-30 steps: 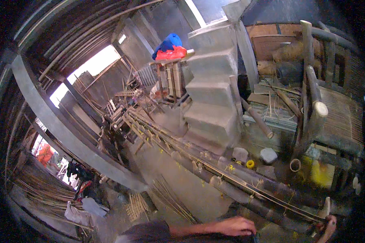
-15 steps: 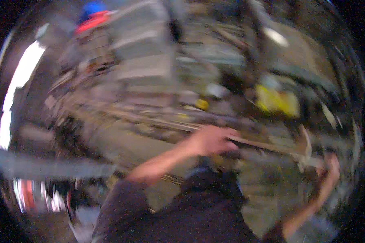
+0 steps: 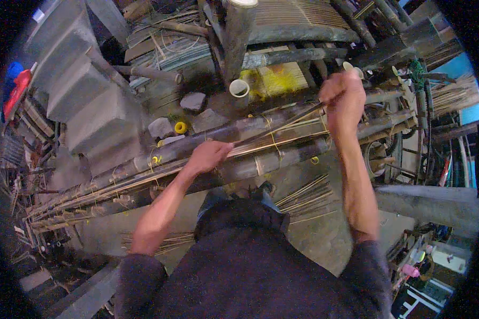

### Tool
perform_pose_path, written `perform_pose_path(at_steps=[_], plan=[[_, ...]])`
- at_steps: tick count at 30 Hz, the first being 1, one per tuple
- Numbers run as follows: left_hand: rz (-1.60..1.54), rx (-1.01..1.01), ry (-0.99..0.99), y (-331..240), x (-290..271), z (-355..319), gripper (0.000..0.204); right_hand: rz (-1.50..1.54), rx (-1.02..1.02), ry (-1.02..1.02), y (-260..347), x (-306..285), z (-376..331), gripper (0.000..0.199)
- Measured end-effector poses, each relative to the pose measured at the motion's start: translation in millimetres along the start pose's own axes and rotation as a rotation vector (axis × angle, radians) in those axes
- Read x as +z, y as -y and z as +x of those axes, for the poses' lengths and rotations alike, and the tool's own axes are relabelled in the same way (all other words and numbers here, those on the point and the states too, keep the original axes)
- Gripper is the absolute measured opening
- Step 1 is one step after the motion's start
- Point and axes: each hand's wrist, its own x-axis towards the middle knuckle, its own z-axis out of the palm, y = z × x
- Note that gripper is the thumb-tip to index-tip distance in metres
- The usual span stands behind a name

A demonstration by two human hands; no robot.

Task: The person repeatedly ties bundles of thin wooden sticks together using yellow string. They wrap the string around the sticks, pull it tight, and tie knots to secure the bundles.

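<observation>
Holds strip [image 3: 298, 116] in closed left hand [image 3: 210, 156] and closed, blurred right hand [image 3: 346, 101], well apart, likely keeping it taut over poles [image 3: 199, 142].

Dk. brown strip [image 3: 298, 116] shows against lt. tan slivers [image 3: 261, 147] w/ yel. ties [image 3: 155, 160] & mottled gray-brown bamboo poles [image 3: 300, 152]. Also seen: bright yel. ring [image 3: 181, 123], tan board [image 3: 282, 80] w/ yel. splotches, plain gray concrete steps [image 3: 98, 106], red bundle [image 3: 19, 87], blue bundle [image 3: 14, 68], grn. cord [image 3: 417, 75], brown-striped slatted platform [image 3: 303, 13] & person's plain charcoal shirt [image 3: 250, 266].
</observation>
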Motion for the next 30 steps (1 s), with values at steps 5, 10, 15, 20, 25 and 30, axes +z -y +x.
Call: perform_pose_path(at_steps=[5,10,15,20,25,30], plan=[[0.074,-0.054,-0.186,-7,-10,-23,0.052,0.782,0.776,-0.003,-41,126,-111,0.023],[0.144,-0.014,-0.207,6,-6,-14,0.051,1.342,0.854,-0.211,-4,192,-103,0.042],[0.016,0.042,-0.211,15,-7,-11,0.05,1.314,0.928,-0.511,-5,166,-68,0.046],[0.011,-0.045,-0.182,5,-12,-15,0.05,1.45,0.845,-0.524,-38,107,-22,0.047],[0.077,-0.065,-0.106,19,-1,1,0.051,1.05,0.629,-0.457,-44,51,14,0.049],[0.072,-0.049,-0.123,3,0,1,0.052,0.83,0.512,-0.445,-41,25,32,0.053]])
